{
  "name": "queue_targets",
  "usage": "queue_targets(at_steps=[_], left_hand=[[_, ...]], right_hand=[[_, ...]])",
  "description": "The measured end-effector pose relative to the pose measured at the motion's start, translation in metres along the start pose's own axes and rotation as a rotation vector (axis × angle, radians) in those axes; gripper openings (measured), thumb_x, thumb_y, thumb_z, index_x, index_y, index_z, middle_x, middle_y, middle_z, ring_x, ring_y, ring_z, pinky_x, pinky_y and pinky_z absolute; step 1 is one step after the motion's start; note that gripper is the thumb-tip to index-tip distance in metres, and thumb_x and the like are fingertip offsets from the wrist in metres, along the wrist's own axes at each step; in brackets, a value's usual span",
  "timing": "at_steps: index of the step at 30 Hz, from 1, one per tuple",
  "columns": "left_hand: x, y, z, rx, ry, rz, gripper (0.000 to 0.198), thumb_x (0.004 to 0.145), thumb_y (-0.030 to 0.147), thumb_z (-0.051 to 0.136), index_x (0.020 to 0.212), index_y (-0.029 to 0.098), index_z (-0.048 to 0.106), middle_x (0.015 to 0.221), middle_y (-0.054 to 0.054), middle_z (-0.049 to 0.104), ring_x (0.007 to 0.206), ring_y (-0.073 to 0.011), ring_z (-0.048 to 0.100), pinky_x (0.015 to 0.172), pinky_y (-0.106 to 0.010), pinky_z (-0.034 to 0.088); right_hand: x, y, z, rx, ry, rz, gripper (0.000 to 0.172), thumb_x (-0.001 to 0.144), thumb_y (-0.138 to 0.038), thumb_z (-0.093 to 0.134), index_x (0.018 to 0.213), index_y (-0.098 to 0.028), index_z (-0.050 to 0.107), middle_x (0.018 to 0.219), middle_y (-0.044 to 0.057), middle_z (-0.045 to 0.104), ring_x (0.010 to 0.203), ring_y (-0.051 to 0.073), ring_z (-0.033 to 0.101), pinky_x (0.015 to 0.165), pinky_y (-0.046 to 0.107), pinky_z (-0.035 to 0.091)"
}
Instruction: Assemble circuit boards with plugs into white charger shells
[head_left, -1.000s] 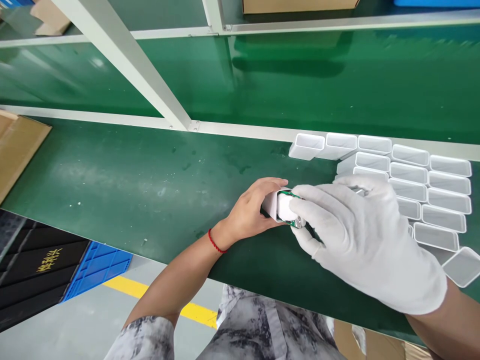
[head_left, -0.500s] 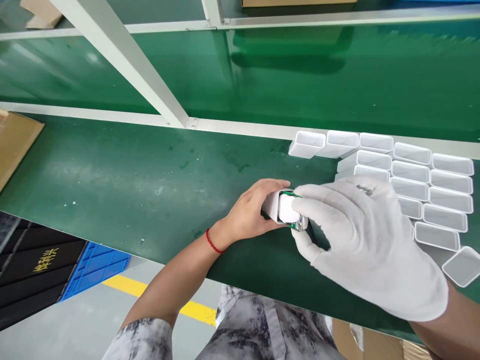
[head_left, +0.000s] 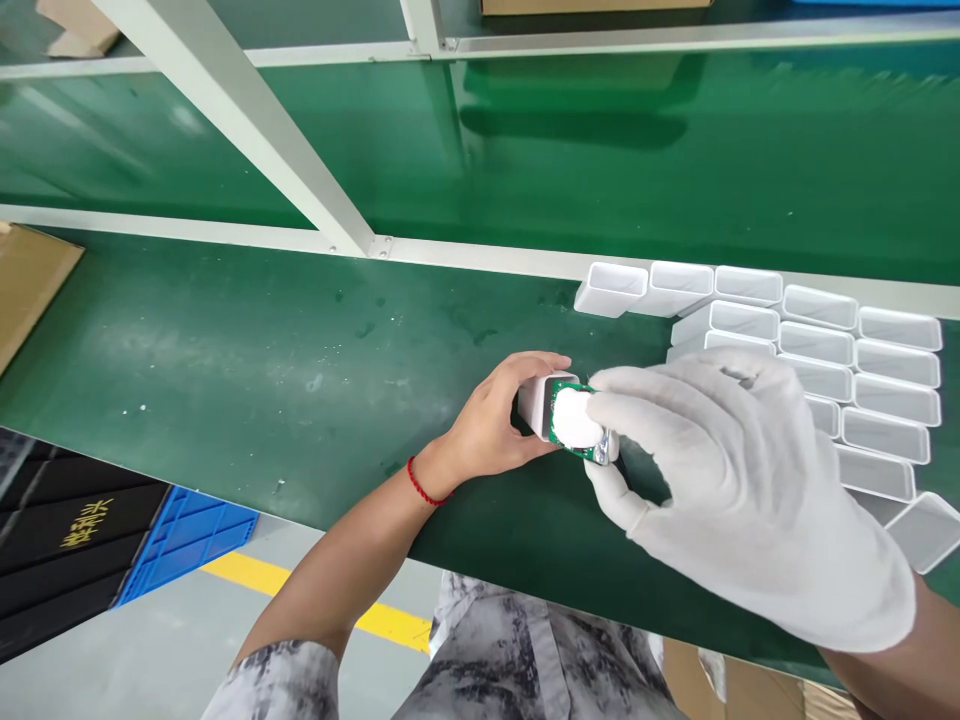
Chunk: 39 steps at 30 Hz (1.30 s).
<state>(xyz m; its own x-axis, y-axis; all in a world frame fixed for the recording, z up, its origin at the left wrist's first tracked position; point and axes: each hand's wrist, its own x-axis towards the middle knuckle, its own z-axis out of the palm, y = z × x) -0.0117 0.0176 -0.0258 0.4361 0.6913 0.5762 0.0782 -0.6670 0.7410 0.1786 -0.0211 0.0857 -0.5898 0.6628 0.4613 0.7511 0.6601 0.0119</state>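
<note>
My bare left hand (head_left: pixel 495 420), with a red cord at the wrist, is wrapped round a white rectangular plastic case (head_left: pixel 534 402). The case lies tilted, its open end facing right. Pinched in the white-gloved fingers of my right hand (head_left: pixel 720 480) is a green circuit board (head_left: pixel 561 398) with a white pad on its face and silvery foil at its lower right. The board's left edge is at the mouth of the case; whether any of it is inside I cannot tell. My glove hides the board's right end.
Several white open-topped cases (head_left: pixel 817 345) stand in rows at the right of the green bench (head_left: pixel 285 340); one (head_left: pixel 926 535) leans at the near end. A white slanting post (head_left: pixel 262 120) rises at the back. Cardboard (head_left: pixel 34 285) lies at far left, above black and blue crates (head_left: pixel 187 540).
The board has come further out of the case, so more of its green left part shows. My left hand and the case have shifted slightly left.
</note>
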Motion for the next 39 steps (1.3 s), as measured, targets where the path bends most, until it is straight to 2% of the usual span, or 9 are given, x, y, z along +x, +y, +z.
queue_targets(at_steps=[7, 13, 21, 32, 39], left_hand=[[0.0011, 0.0046, 0.0006, 0.055, -0.027, -0.019, 0.065, 0.077, 0.041, 0.081, 0.125, 0.02, 0.042, 0.121, -0.018, 0.065, 0.114, -0.0279, 0.067, 0.093, -0.043, 0.058], [0.0008, 0.0054, 0.0005, 0.08, -0.031, -0.015, 0.067, 0.076, 0.04, 0.082, 0.126, 0.02, 0.042, 0.122, -0.017, 0.066, 0.114, -0.0273, 0.067, 0.093, -0.042, 0.058], [-0.0003, 0.0048, 0.0015, 0.058, -0.033, -0.039, 0.069, 0.076, 0.044, 0.081, 0.126, 0.02, 0.041, 0.123, -0.018, 0.066, 0.114, -0.0284, 0.067, 0.092, -0.041, 0.058], [-0.0003, 0.0045, 0.0012, 0.097, -0.055, -0.009, 0.071, 0.076, 0.044, 0.081, 0.129, 0.022, 0.04, 0.123, -0.017, 0.066, 0.114, -0.027, 0.067, 0.09, -0.04, 0.058], [-0.0009, 0.0033, 0.0022, 0.081, -0.052, -0.013, 0.069, 0.076, 0.044, 0.081, 0.128, 0.022, 0.041, 0.123, -0.015, 0.066, 0.116, -0.0265, 0.066, 0.093, -0.041, 0.057]], right_hand=[[0.0017, -0.0011, 0.0037, -0.057, -0.031, 0.001, 0.016, 0.079, -0.007, 0.056, 0.089, -0.014, 0.066, 0.08, 0.006, 0.066, 0.071, 0.023, 0.056, 0.072, 0.039, 0.038], [0.0023, 0.0001, 0.0077, -0.066, -0.048, -0.016, 0.014, 0.077, -0.007, 0.057, 0.085, -0.014, 0.067, 0.076, 0.005, 0.065, 0.067, 0.022, 0.055, 0.07, 0.039, 0.037], [0.0014, -0.0013, 0.0056, -0.075, -0.019, 0.002, 0.013, 0.079, -0.008, 0.056, 0.087, -0.014, 0.064, 0.079, 0.006, 0.065, 0.071, 0.022, 0.055, 0.071, 0.038, 0.037], [-0.0005, -0.001, 0.0061, -0.109, -0.113, -0.012, 0.015, 0.079, -0.008, 0.056, 0.087, -0.016, 0.066, 0.077, 0.005, 0.064, 0.066, 0.021, 0.054, 0.07, 0.039, 0.035], [-0.0026, -0.0028, 0.0035, -0.14, -0.181, -0.033, 0.017, 0.078, -0.008, 0.061, 0.093, -0.014, 0.067, 0.078, 0.006, 0.064, 0.069, 0.022, 0.055, 0.071, 0.039, 0.034]])
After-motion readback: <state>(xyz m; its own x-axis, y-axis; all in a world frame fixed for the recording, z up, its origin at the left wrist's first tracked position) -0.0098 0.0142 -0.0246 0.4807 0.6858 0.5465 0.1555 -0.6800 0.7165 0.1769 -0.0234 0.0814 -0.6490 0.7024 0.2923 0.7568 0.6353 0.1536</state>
